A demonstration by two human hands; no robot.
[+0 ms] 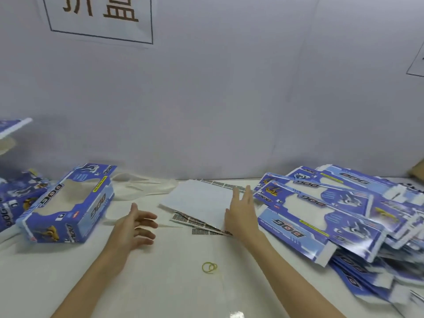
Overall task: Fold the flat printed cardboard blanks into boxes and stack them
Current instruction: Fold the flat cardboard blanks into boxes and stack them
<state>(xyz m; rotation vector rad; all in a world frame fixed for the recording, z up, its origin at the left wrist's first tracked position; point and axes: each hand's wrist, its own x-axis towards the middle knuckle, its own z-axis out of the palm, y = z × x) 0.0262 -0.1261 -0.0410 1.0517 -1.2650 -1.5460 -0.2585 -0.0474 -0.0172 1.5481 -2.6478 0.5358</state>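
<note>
Left hand open, fingers spread above white table. Right hand open, straight fingers over white sheet stack at centre. Folded blue printed cardboard box at left; heap of flat blue printed cardboard blanks at right. Yellow rubber bands nearer, between the forearms.
</note>
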